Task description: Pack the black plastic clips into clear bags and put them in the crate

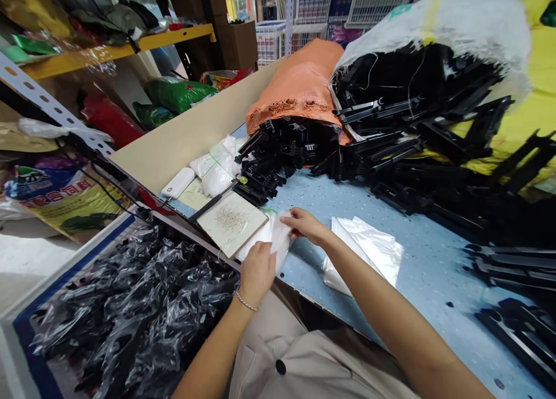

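Near the table's front edge, my right hand [306, 225] pinches the upper edge of a translucent white plastic bag [280, 234]. My left hand [258, 266], a beaded bracelet at its wrist, closes its fingers on the lower left side of the same bag. Whether it is one bag or several layers I cannot tell. Just left of the hands lies a square pale board [232, 219] with small dark specks on it. A second stack of plastic bags [365, 251] rests under and beside my right forearm.
Black plastic parts [282, 150] spill from an orange sack [299, 77] and a white sack [469, 19] onto the blue table [317, 193]. A bin [21, 329] of bagged black parts stands at lower left. A white phone-like device [179, 182] lies by the side panel.
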Tool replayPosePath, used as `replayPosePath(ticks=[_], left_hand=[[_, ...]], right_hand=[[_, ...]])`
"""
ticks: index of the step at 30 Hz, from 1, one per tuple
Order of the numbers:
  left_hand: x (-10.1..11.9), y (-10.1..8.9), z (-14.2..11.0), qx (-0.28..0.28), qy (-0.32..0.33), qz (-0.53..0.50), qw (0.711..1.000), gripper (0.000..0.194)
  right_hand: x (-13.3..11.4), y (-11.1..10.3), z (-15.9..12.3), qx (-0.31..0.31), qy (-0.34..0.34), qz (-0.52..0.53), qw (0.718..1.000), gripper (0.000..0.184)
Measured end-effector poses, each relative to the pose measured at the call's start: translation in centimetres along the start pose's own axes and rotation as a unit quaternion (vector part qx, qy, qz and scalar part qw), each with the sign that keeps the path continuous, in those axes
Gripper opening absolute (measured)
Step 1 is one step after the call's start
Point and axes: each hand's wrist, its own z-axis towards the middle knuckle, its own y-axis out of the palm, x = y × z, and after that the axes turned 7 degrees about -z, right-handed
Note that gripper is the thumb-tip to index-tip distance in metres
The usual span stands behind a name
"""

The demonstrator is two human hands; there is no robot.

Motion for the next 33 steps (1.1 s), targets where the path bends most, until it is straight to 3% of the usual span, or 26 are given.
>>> replayPosePath(ticks=[3, 7, 11, 17, 22, 28, 33], left_hand=[[-2.3, -1.6, 1.4, -0.004, -0.101, -0.191, 0.976, 0.023], [-3.8, -2.8, 1.9, 0.014, -0.184, -0.383, 0.905, 0.035], [-3.4, -2.4, 1.6, 0.019, -0.232, -0.478, 0.847, 0.042], [-3.4, -1.9, 1.5, 0.016, -0.238, -0.488, 0.839, 0.04], [-3.6, -2.0, 1.3, 0.014, -0.237, -0.485, 0.842, 0.039], [-3.3, -1.8, 1.2, -0.058, -0.21, -0.449, 0.867, 0.039], [-3.3, -1.7, 1.3, -0.062, -0.21, -0.449, 0.866, 0.037]], right_hand=[[0.8, -0.7, -0.7, 0.038, -0.01, 0.034, 0.999, 0.022], [2.1, -0.7, -2.2, 0.088, -0.02, 0.058, 0.994, 0.022], [2.6, 1.2, -3.8, 0.045, -0.017, 0.096, 0.994, 0.02], [2.8, 3.7, -4.5, -0.014, 0.017, 0.152, 0.988, 0.021], [2.8, 4.1, -4.7, -0.038, 0.03, 0.179, 0.983, 0.026], [2.4, 4.3, -5.0, -0.063, 0.022, 0.182, 0.981, 0.036], [3.0, 4.4, -4.9, -0.057, 0.005, 0.161, 0.985, 0.043]])
